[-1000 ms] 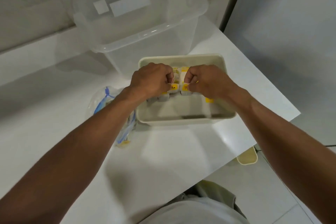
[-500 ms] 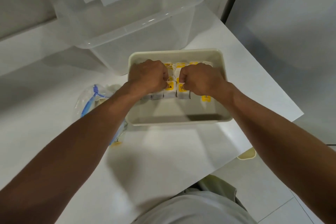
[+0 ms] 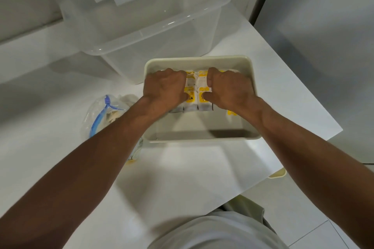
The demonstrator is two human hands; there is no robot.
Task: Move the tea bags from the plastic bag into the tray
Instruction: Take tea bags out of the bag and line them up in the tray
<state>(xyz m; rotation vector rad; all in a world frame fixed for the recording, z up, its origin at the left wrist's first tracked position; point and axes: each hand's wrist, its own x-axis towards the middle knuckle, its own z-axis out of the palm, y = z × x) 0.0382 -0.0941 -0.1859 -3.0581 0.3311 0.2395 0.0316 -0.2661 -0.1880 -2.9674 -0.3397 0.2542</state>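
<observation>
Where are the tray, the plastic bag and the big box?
cream rectangular plastic tray (image 3: 202,139): head view, near rim.
clear plastic bag (image 3: 96,122): head view, blue strip.
large clear plastic box (image 3: 166,54): head view, front wall.

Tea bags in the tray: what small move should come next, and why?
Probably release, then send the left hand to the plastic bag: it and the right hand grip tea bags already packed in rows in the tray, and the bag seems to hold more.

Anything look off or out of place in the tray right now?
One yellow tag lies alone on the tray floor by the right hand, apart from the row of tea bags that it and the left hand grip. Nothing looks spilled or damaged.
</observation>
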